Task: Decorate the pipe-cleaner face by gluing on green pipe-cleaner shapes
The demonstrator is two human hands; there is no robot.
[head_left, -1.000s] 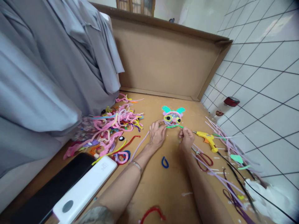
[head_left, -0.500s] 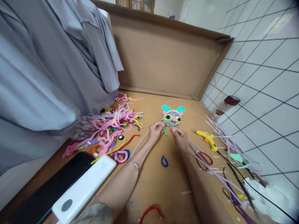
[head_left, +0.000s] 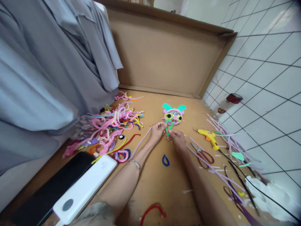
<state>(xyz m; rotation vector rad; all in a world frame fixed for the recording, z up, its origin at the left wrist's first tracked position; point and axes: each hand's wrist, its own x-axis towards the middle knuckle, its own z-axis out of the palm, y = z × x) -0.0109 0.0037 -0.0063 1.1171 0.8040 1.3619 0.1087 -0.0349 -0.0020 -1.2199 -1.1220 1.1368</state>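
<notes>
Fingers (head_left: 163, 125) of our left hand (head_left: 156, 133) are pressed together on one part of a green fuzzy strip (head_left: 167, 130), while those of our right hand (head_left: 178, 139) pinch it lower down, toward the near edge of the desk (head_left: 178, 185). Between the two grips the strip bends into a loop; whether its ends cross or twist there is too small for us to tell.

Just beyond our fingertips, toward the far edge, lies the face-shaped piece (head_left: 175, 118) with green ears and yellow-rimmed eyes. From our view the green loop overlaps its lower part, but we cannot tell whether they touch.

We judge the step in hand to be shaping the strip by bending it, not yet fixing it to anything. The next move seems to call for a firm hold with one hand while the other presses the bend into form, without crushing the fuzz or nudging the face.

If the shape needs sticking, the yellow glue gun (head_left: 208, 135) lies toward the right edge, its nozzle pointing left. Scissors (head_left: 205, 156) lie nearer us on that side, and a blue loop (head_left: 166, 164) sits between our forearms.
</notes>
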